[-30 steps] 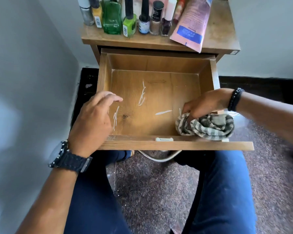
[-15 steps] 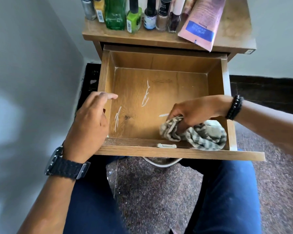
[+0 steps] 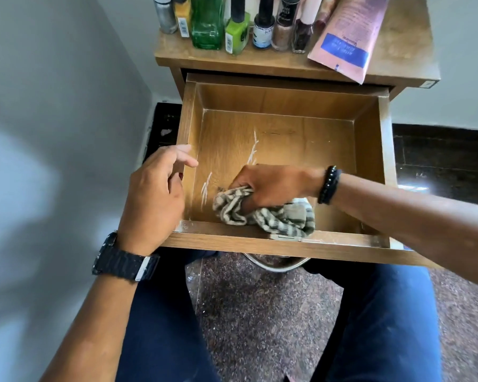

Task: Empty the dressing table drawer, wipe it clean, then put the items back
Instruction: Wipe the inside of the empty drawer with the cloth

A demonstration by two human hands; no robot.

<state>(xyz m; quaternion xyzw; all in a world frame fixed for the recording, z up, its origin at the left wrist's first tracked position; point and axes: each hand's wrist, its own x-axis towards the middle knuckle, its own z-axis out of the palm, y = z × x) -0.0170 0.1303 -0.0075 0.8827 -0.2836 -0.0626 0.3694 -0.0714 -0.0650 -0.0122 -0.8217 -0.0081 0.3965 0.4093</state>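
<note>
Inside the emptied drawer [image 3: 370, 150], right hand [image 3: 271, 186] clutching striped cloth [image 3: 265, 213]; press firmly over white streaks [image 3: 206, 188] (left hand [image 3: 152, 199] loose-fingered, bracing the side).

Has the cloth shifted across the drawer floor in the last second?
Yes. The right hand has swept the striped cloth leftward from the drawer's right front corner towards the white scratches.

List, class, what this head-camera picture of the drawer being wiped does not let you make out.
- Tops of the bottles on the dressing table: cut off by the top edge of the head view.
- Label text on the pink tube: too small and blurred.
- Drawer floor under the striped cloth: hidden by it and the right hand.
- Left hand fingertips: partly hidden behind the hand.
</note>
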